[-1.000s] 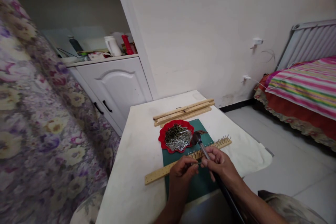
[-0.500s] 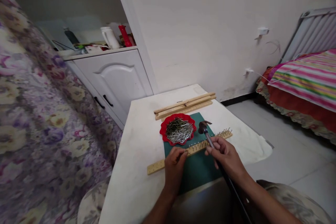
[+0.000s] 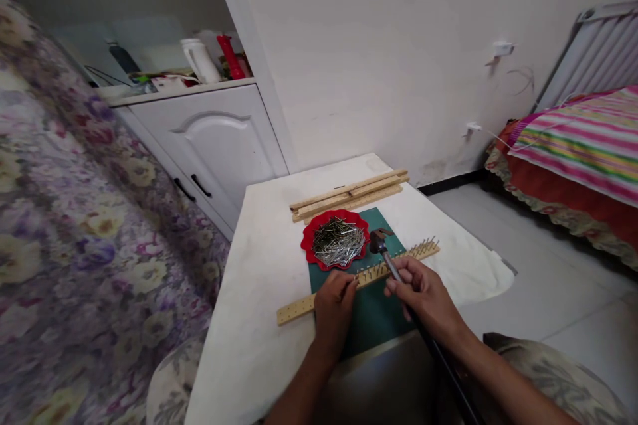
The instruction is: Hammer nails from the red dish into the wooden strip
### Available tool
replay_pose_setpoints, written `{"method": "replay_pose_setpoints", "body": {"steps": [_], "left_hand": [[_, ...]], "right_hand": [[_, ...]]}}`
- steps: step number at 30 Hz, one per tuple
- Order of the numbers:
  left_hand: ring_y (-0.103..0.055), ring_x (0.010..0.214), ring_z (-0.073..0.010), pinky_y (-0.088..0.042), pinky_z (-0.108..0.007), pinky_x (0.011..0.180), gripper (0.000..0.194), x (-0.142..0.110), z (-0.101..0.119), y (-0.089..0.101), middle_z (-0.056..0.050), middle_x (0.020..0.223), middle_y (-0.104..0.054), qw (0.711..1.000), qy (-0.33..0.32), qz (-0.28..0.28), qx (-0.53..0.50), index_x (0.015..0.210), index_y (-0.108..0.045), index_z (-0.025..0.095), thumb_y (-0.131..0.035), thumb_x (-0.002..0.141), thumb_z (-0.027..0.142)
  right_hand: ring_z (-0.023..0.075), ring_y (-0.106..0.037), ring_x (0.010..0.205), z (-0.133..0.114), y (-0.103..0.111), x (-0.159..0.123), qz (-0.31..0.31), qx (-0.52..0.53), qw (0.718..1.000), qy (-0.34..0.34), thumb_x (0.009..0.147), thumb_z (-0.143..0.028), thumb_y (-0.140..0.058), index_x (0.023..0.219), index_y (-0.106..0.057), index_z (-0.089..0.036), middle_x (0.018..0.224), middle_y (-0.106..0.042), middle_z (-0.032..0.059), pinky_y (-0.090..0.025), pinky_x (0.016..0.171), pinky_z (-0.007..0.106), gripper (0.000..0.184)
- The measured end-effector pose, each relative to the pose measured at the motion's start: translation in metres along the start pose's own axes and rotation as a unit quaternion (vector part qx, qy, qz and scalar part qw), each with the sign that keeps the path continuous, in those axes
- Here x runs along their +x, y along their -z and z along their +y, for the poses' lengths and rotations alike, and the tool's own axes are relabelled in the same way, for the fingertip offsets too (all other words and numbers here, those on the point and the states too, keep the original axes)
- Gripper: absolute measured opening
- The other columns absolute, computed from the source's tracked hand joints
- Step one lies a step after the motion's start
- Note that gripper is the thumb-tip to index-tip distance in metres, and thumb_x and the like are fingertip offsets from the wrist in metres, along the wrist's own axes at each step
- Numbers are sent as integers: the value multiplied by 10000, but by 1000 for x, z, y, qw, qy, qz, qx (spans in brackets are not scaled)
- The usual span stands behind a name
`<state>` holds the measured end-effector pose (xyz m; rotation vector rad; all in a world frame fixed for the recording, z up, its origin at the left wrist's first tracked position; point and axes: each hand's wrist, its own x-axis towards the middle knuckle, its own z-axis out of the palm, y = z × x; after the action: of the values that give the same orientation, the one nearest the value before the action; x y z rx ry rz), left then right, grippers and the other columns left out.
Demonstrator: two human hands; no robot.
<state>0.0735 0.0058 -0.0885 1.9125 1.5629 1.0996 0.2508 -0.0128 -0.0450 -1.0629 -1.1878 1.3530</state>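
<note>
Left hand has shifted from beside right hand to wooden strip on green mat. Head view: left fingertips pinched at strip, any nail hidden; right fingers wrapped round hammer. Best keep fingertips clear.

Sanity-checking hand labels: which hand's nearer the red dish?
Left. The left hand is at the wooden strip, just on the near side of the red dish; the right hand, gripping the hammer, is farther off, to the dish's right.
</note>
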Motion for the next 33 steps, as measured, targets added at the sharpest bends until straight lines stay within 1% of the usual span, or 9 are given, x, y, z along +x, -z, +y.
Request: {"method": "replay_pose_setpoints", "body": {"steps": [4,10,15,18,22,26,30,33], "left_hand": [[-572,777,-141,-439,-247,708,170,0,-1,-1,-13,817,-614,1000,4,-2,14,804,-629,206,-468,841,242],[-569,776,-132,-428,-238,715,157,0,-3,-3,-5,817,-609,999,-16,-3,43,816,-632,208,-477,836,218],[-566,766,-119,-412,-222,700,147,1,-3,-5,5,806,-605,999,-23,-10,49,800,-626,206,-484,837,212],[-560,759,-116,-402,-220,691,142,1,-3,-6,6,806,-602,998,-24,-6,60,794,-623,202,-488,837,208],[-554,761,-119,-391,-217,671,149,1,-5,-7,2,795,-593,997,-27,-11,75,774,-615,196,-483,840,218],[-542,723,-113,-374,-216,647,144,1,-4,-7,8,756,-573,996,-25,-14,85,745,-604,192,-485,826,192],[-539,722,-113,-362,-214,638,139,1,-3,-7,13,751,-569,996,-22,-15,82,737,-594,191,-479,810,167],[-533,704,-112,-351,-210,623,139,1,-3,-8,16,735,-561,996,-20,-13,82,718,-585,186,-477,798,151]], "right_hand": [[55,-387,374,0,1,-2,-7,-7,1000,-5,760,-345,-606,874,-511,-192,620,-574,-52,-332,302,149,213],[54,-392,373,-4,3,-4,-21,-8,1000,-12,761,-327,-606,868,-504,-195,625,-575,-54,-333,305,147,198],[38,-376,346,-10,1,-13,-84,-17,995,-41,779,-271,-580,836,-489,-188,615,-583,-55,-320,308,143,136],[39,-381,359,-10,-1,-19,-108,-26,993,-42,795,-237,-562,841,-497,-185,626,-581,-51,-318,315,142,95],[35,-368,365,-7,-2,-22,-113,-45,992,-40,814,-209,-534,872,-515,-179,631,-575,-52,-317,324,139,68],[41,-372,376,-3,-3,-22,-119,-59,990,-49,818,-211,-524,876,-511,-182,627,-567,-53,-315,323,136,66],[61,-409,422,-7,-5,-24,-121,-75,988,-56,802,-198,-535,832,-500,-186,615,-554,-49,-303,326,129,47],[57,-409,417,-10,-5,-26,-125,-81,987,-58,803,-182,-523,839,-498,-188,625,-565,-47,-301,336,132,45]]}}
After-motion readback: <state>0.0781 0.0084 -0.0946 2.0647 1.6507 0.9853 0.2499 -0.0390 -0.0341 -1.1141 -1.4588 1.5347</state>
